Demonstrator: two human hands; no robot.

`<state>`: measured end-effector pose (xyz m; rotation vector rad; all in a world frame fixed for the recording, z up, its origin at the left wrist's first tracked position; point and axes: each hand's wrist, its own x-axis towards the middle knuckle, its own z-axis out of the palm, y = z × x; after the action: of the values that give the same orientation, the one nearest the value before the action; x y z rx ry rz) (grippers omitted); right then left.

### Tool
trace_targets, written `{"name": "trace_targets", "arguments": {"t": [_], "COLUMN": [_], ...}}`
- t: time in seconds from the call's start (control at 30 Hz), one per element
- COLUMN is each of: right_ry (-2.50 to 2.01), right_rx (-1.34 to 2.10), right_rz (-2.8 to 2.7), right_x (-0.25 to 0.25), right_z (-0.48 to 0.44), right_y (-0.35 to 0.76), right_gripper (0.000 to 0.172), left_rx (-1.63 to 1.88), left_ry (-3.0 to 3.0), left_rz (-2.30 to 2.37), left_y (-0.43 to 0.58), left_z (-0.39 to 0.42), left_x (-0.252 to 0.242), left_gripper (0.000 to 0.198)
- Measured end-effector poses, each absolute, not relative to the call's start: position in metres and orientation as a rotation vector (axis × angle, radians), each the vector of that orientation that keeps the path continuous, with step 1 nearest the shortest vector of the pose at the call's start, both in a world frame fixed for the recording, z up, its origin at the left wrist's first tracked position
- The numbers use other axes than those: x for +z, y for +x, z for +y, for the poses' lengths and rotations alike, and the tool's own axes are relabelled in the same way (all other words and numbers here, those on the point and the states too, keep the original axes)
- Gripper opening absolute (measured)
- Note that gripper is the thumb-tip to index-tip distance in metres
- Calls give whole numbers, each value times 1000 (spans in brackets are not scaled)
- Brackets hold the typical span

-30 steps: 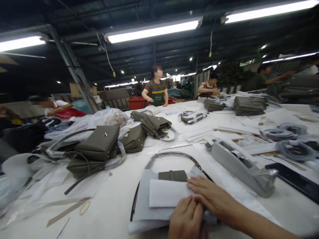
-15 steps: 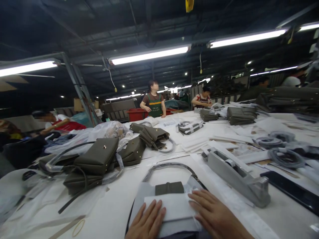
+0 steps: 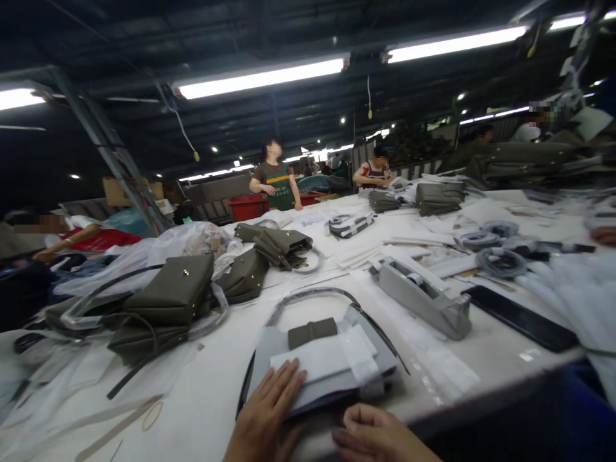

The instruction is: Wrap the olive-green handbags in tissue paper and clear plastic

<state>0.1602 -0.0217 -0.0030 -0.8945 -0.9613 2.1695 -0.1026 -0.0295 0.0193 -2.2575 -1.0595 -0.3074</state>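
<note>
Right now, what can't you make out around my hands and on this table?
All in the head view:
Right hand: its own curled fingers hide whether it holds anything.
Left hand: wrist cut off by the bottom edge.
Bag in front of you: the white sheet and grey wrapping cover most of its body.
Apron across the table: lettering too small and blurred to read.

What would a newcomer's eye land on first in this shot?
Probably the bright tube lights glaring overhead, then the olive bags heaped on the left of the white table. Front and centre, the left hand lies flat on a wrapped bundle, with the right hand curled close to its near edge.
</note>
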Motion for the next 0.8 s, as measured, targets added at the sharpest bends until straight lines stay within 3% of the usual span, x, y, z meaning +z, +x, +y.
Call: {"name": "trace_targets", "arguments": {"t": [0.17,0.33,0.5,0.63,0.73,0.8], "right_ry": [-798,-914,-806,-894,-1172,-1385], "right_rx": [2160,1962,1782,1068,460,250], "right_rz": [-697,-824,-1215,-1886,-2091,-2163], "right_x": [34,27,36,44,31,18], "right_z": [-39,-41,-30,9,45,65], "right_y": [163,144,141,193,254,290], "right_gripper": [29,18,23,22,29,35], "left_rx": [-298,-375,-621,-672,-721,-770], "left_ry": [-2333,-2349,-2190,-2190,-2200,-2172], "left_rz": [-1136,-1156,-1364,-1418,-1411,-1437], "left_y": [-101,-107,-111,-111,-109,-108], "left_z": [-34,-31,-27,-22,-20,-20], "left_x": [20,15,5,-1,-2,-3], "left_gripper": [68,74,66,63,61,60]}}
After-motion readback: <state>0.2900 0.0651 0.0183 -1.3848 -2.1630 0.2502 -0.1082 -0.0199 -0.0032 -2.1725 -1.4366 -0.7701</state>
